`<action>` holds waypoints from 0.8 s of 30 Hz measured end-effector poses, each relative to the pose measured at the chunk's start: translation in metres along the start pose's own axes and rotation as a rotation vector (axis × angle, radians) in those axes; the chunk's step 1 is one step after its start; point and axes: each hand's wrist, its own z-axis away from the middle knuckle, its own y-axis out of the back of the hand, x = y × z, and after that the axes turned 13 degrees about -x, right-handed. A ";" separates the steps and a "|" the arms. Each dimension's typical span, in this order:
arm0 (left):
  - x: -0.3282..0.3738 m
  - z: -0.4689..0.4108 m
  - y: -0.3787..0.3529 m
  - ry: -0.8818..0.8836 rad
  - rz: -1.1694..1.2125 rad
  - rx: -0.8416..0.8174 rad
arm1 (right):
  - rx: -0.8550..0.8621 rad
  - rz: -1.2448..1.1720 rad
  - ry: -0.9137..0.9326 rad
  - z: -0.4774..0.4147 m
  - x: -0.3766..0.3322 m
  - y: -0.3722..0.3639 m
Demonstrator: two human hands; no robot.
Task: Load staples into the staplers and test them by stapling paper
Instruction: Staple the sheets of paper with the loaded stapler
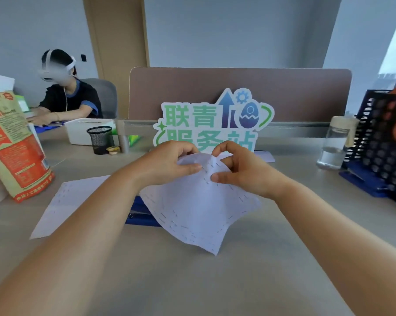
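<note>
Fingers of left hand (167, 163) and right hand (240, 169) pinch stapled paper (192, 208) top edge

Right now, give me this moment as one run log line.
step: checking stapled paper | left hand: pinching top edge | right hand: pinching top edge | stapler: on desk, under paper

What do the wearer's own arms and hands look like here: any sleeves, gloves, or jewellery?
Both forearms are bare up to the frame edge, with no sleeve showing. The left hand and right hand wear no gloves; no rings, watch or bracelet are visible. Fingernails look short and unpainted.
</note>
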 end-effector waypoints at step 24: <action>0.179 -0.140 -0.144 -0.394 -0.338 -0.179 | 0.982 0.210 -0.296 0.257 0.075 0.110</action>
